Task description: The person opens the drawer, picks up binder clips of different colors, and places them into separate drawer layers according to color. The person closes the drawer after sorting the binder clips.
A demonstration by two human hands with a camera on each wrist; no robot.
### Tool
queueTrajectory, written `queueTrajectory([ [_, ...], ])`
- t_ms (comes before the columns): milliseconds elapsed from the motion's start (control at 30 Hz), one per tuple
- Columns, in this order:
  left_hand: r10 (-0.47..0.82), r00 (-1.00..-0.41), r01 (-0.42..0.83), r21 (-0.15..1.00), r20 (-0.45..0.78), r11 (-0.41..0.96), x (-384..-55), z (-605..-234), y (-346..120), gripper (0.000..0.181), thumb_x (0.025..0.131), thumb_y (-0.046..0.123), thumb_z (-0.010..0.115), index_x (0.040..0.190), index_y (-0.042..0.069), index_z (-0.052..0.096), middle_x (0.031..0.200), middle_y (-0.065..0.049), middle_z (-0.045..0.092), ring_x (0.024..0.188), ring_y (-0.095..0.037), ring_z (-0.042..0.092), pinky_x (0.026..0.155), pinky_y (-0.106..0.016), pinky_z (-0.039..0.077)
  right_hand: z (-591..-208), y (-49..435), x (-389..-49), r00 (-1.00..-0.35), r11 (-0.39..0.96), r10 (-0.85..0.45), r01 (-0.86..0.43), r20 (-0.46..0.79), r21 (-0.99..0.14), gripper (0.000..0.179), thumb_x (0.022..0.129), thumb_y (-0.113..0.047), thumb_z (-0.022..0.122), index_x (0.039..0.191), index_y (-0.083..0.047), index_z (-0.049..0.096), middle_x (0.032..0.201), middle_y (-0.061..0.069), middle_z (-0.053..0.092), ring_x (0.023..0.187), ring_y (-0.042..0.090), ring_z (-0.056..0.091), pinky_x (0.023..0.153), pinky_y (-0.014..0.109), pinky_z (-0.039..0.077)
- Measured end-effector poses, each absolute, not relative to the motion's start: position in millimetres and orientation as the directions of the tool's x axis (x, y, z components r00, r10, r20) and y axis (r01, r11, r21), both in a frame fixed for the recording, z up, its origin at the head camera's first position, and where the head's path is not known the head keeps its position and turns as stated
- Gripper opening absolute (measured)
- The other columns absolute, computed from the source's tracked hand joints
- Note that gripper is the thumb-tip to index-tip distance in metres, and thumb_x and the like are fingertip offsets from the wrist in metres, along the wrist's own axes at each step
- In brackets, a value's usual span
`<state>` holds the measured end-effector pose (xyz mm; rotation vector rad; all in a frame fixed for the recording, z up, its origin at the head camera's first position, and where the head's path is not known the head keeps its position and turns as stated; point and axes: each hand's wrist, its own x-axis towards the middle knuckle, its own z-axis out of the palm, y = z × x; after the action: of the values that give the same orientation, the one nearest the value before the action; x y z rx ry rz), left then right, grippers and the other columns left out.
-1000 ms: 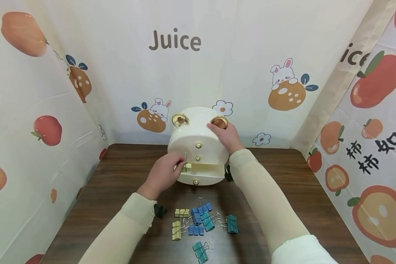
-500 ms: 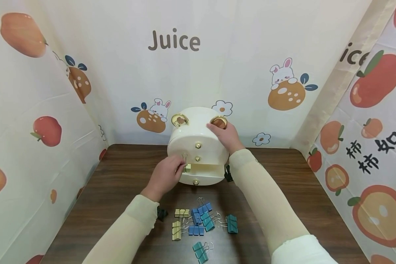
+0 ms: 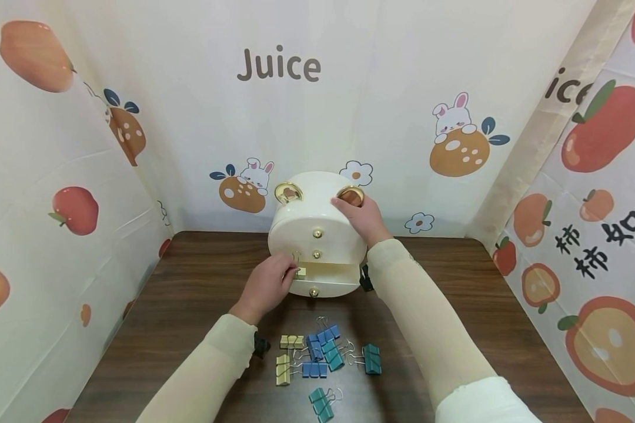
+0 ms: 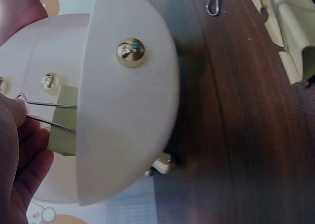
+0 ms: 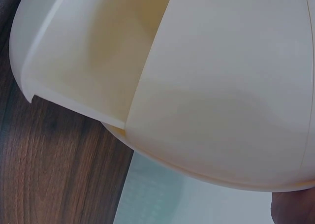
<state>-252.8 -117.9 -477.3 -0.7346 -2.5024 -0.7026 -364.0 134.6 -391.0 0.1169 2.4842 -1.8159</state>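
A small white cabinet (image 3: 317, 202) with gold ring ears and gold knobs stands at the table's back, its bottom drawer (image 3: 330, 290) pulled out. My left hand (image 3: 264, 288) pinches a pale yellow binder clip (image 4: 64, 118) by its wire handles. In the left wrist view the clip's lower end goes behind the drawer front (image 4: 130, 111), at the drawer's left side. My right hand (image 3: 367, 220) grips the right gold ear (image 3: 351, 195) on top of the cabinet, thumb in front. From the right wrist, the drawer's inside (image 5: 93, 51) shows beside the cabinet's white body (image 5: 221, 86).
In front of the cabinet lie two yellow binder clips (image 3: 283, 370), several blue ones (image 3: 314, 370) and several teal ones (image 3: 372, 359). They rest on a dark wooden table (image 3: 206, 258). Fruit-printed curtains (image 3: 391, 70) close in the back and sides.
My left hand has moved slightly down, lowering the yellow binder clip at the open drawer. The right hand stays on the ear.
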Motion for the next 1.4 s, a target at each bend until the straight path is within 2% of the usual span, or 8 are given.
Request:
queueTrajectory([
  [233,0.375,-0.804,0.56,0.375,0.462,0.739,-252.6,-484.9,-118.9,0.005,0.099,0.016,0.072,0.098,0.013,0.068,0.093,0.003,0.063,0.084,-0.014,0.058,0.08,-0.037,0.056,-390.3,134.0,-364.3,-0.996,0.297,0.027,0.09,-0.085,-0.951,0.08,0.074,-0.076,0.077,0.132,-0.025,0.059,0.111,0.008,0.069,0.091,0.027,0.072,0.068,0.045,0.06],
  [600,0.418,-0.806,0.571,0.364,0.419,0.736,-255.0,-496.4,-118.3,0.008,0.099,0.014,0.07,0.093,0.017,0.065,0.09,0.005,0.061,0.082,-0.015,0.055,0.078,-0.037,0.054,-391.9,134.6,-365.8,-0.994,0.287,0.022,0.105,-0.103,-0.952,0.081,0.075,-0.075,0.077,0.136,-0.024,0.058,0.112,0.009,0.069,0.091,0.028,0.073,0.067,0.046,0.06],
  [833,0.424,-0.828,0.548,0.374,0.366,0.748,-255.1,-499.6,-117.3,0.006,0.099,0.016,0.069,0.095,0.018,0.066,0.09,0.006,0.061,0.082,-0.014,0.054,0.078,-0.036,0.054,-392.5,135.0,-366.1,-0.994,0.293,0.017,0.104,-0.104,-0.95,0.083,0.074,-0.076,0.077,0.137,-0.026,0.057,0.113,0.008,0.068,0.091,0.028,0.073,0.069,0.047,0.06],
  [1167,0.435,-0.844,0.531,0.378,0.312,0.759,-256.4,-497.6,-108.4,0.006,0.102,0.02,0.066,0.096,0.018,0.066,0.088,0.007,0.06,0.083,-0.015,0.053,0.079,-0.037,0.052,-390.9,135.4,-365.3,-0.995,0.301,0.026,0.097,-0.094,-0.949,0.079,0.074,-0.075,0.077,0.133,-0.026,0.059,0.112,0.008,0.068,0.091,0.028,0.072,0.068,0.046,0.06],
  [1400,0.444,-0.835,0.545,0.381,0.324,0.747,-255.1,-498.3,-101.7,0.008,0.103,0.019,0.065,0.095,0.018,0.065,0.087,0.008,0.06,0.083,-0.015,0.054,0.078,-0.038,0.052,-390.8,135.0,-363.6,-0.996,0.309,0.027,0.087,-0.083,-0.947,0.079,0.075,-0.076,0.076,0.134,-0.025,0.059,0.113,0.007,0.068,0.092,0.027,0.072,0.069,0.046,0.06],
])
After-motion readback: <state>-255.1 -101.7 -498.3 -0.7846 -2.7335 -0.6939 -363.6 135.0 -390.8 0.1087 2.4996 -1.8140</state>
